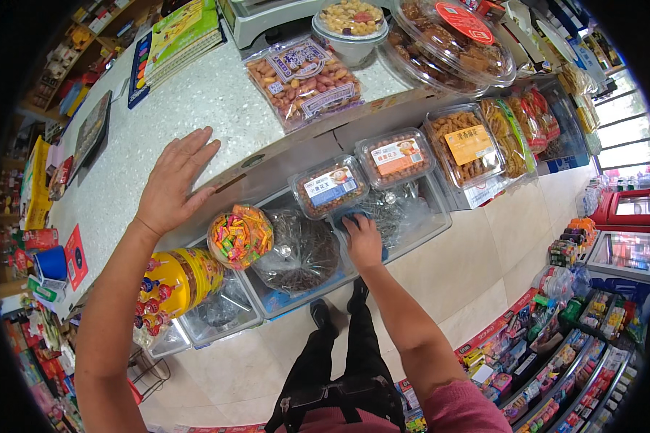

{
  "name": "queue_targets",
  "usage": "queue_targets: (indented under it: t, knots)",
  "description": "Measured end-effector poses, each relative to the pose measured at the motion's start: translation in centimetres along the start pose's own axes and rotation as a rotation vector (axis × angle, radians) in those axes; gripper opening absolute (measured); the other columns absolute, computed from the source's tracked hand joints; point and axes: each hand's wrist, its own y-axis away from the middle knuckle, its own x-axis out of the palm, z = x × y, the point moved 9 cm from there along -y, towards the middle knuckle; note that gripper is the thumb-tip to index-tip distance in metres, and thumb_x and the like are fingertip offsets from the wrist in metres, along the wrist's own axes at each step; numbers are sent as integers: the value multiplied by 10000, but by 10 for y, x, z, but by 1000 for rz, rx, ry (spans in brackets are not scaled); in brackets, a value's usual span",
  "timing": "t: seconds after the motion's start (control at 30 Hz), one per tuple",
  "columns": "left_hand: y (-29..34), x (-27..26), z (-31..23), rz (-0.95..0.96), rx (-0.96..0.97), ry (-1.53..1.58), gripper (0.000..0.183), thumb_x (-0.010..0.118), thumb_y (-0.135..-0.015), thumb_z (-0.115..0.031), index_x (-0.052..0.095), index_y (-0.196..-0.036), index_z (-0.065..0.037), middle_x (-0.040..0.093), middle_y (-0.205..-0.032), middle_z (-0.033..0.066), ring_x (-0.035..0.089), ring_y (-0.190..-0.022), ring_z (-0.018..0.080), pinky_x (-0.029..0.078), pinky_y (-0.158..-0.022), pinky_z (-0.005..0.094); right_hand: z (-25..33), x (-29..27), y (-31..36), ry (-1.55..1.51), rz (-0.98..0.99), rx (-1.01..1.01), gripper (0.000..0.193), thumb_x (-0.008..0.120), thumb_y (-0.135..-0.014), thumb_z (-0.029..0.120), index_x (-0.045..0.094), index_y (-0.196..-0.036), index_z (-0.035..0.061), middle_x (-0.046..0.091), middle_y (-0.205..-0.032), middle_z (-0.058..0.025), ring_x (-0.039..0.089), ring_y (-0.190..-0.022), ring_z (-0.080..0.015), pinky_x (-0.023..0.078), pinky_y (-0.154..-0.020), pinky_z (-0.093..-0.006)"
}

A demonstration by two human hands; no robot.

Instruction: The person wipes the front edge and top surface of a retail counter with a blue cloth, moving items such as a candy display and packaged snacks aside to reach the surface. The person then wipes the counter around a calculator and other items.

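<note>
My left hand [177, 180] lies palm down on the edge of the speckled light counter [227, 119], fingers stretched out and nothing in it. Lower and to the right, my right hand [365, 242] has its fingers bent over a dark blue cloth [352, 219], only partly visible beneath them. The cloth touches the rim area between two clear bins, one with a plastic-wrapped dark mass [294, 249]. Just beyond it sit two clear tubs of peanuts, one with a blue label [330, 189] and one with an orange label [397, 159].
A round jar of wrapped candies [240, 237] and a yellow lollipop tub [188, 278] stand left of the bins. On the counter lie a bag of peanuts [303, 79] and stacked notebooks [180, 43]. Snack packs [466, 144] stand right; shelves of goods [556, 368] fill the lower right.
</note>
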Motion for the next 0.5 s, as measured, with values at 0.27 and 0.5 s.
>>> queue_targets:
  t: [0.27, 0.5]
  knots:
    - [4, -1, 2, 0, -9, 10, 670, 669, -796, -231, 459, -1416, -90, 396, -1505, 157, 368, -1385, 348, 257, -1157, 482, -47, -36, 81, 390, 719, -51, 346, 630, -726, 27, 712, -1046, 131, 643, -1019, -113, 618, -943, -341, 543, -784, -414]
    - [-1, 0, 2, 9, -15, 12, 654, 666, -803, -232, 469, -1413, -104, 396, -1508, 140, 363, -1390, 329, 250, -1162, 486, -16, -31, -10, -84, 154, 154, 436, 618, -723, 27, 670, -1143, 129, 614, -1143, -158, 594, -1013, -371, 528, -842, -447]
